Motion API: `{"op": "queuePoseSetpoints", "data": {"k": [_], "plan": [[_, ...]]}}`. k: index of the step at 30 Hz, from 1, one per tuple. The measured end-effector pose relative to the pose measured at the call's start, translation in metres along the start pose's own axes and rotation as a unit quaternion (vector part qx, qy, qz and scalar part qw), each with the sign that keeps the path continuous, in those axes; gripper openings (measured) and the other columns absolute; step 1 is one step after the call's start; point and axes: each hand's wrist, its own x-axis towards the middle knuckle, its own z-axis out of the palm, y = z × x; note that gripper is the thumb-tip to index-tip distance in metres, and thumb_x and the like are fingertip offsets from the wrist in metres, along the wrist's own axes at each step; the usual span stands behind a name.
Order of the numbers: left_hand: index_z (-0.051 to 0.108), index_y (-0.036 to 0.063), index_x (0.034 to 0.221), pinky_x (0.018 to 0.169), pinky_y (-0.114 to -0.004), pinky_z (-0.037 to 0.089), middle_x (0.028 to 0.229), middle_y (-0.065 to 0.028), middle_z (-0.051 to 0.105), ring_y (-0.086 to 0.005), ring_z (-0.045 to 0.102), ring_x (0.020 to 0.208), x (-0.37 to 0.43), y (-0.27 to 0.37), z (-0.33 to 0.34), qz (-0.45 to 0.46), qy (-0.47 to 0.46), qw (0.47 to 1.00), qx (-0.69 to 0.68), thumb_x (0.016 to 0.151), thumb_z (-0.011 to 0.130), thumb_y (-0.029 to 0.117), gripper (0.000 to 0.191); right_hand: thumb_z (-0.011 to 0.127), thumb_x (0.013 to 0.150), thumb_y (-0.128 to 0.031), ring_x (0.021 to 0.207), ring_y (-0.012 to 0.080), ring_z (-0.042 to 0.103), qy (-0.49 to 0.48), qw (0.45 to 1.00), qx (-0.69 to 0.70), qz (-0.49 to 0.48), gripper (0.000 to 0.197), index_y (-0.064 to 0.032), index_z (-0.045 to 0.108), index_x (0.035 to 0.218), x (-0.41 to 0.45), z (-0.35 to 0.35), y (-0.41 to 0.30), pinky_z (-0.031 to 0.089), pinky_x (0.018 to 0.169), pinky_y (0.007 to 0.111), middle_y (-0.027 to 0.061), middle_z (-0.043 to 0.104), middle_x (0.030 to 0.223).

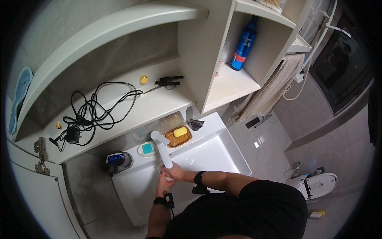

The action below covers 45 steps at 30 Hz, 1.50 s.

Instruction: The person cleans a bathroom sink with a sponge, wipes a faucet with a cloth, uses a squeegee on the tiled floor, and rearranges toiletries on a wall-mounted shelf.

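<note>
Under the spout of the white faucet [165,154], both my hands meet over the white rectangular sink [209,154]. My left hand [165,182] comes from below and my right hand [174,171] from the right, its back partly hidden by the spout. Something small and white [170,179] shows between them; what it is I cannot tell. Behind the faucet, a yellow soap bar [180,131] lies in an amber soap dish [171,139]. A turquoise block [147,148] sits on a white round dish [153,154] at the faucet's left.
Above the sink, an open cabinet shelf [149,104] bears a tangled black cable [95,110] with a plug and black-handled scissors [168,81]. A dark container [115,159] stands at the sink's left rear corner. A blue bottle [243,46] fills a side compartment; a towel [268,89] hangs beyond.
</note>
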Motion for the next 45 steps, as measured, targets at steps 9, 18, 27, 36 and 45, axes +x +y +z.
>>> {"op": "queuePoseSetpoints", "data": {"k": [9, 18, 27, 36, 45], "plan": [[0.054, 0.0067, 0.12, 0.086, -0.035, 0.05, 0.11, -0.0083, 0.062, -0.0234, 0.06, 0.102, 0.017, -0.036, -0.004, 0.391, -0.112, 0.799, 0.442, 0.088, 0.056, 0.045, 0.05, 0.055, 0.088, -0.035, 0.087, 0.0373, 0.063, -0.022, 0.973, -0.155, 0.172, 0.034, -0.0046, 0.058, 0.103, 0.002, -0.028, -0.038, 0.051, 0.078, 0.043, 0.0189, 0.066, 0.088], [0.063, 0.0135, 0.109, 0.081, -0.038, 0.05, 0.104, -0.0062, 0.065, -0.0243, 0.063, 0.095, 0.034, -0.014, 0.036, 0.25, -0.003, 0.966, 0.06, 0.091, 0.047, 0.047, 0.041, 0.069, 0.081, -0.042, 0.102, 0.0368, 0.061, 0.093, 0.824, 0.426, 0.362, 0.069, 0.0093, 0.05, 0.123, 0.005, -0.012, 0.022, 0.05, 0.087, 0.038, 0.0247, 0.06, 0.115], [0.054, 0.02, 0.124, 0.088, -0.046, 0.046, 0.12, -0.0052, 0.059, -0.027, 0.055, 0.107, 0.012, -0.016, 0.021, 0.079, -0.057, 0.995, 0.008, 0.089, 0.031, 0.07, 0.065, 0.055, 0.084, -0.061, 0.1, 0.0296, 0.063, -0.074, 0.944, 0.134, 0.291, 0.068, -0.0072, 0.057, 0.125, 0.024, -0.005, 0.01, 0.05, 0.086, 0.04, 0.0192, 0.065, 0.111], [0.05, 0.0163, 0.128, 0.1, -0.049, 0.039, 0.128, -0.0093, 0.053, -0.0277, 0.049, 0.118, -0.013, -0.005, 0.001, -0.128, -0.187, 0.974, -0.028, 0.09, 0.027, 0.071, 0.071, 0.056, 0.09, -0.031, 0.095, 0.0376, 0.059, 0.067, 0.998, -0.02, 0.011, 0.031, -0.0057, 0.057, 0.109, 0.0, -0.023, -0.038, 0.048, 0.081, 0.043, 0.0191, 0.063, 0.104], [0.055, 0.0051, 0.114, 0.09, -0.038, 0.048, 0.107, -0.0106, 0.06, -0.0245, 0.057, 0.104, -0.008, -0.034, 0.009, 0.306, -0.238, 0.904, 0.182, 0.093, 0.054, 0.038, 0.039, 0.055, 0.092, -0.03, 0.087, 0.0425, 0.061, 0.189, 0.972, 0.066, 0.126, 0.035, 0.0007, 0.053, 0.108, -0.015, 0.013, 0.006, 0.049, 0.074, 0.048, 0.022, 0.063, 0.092]]}}
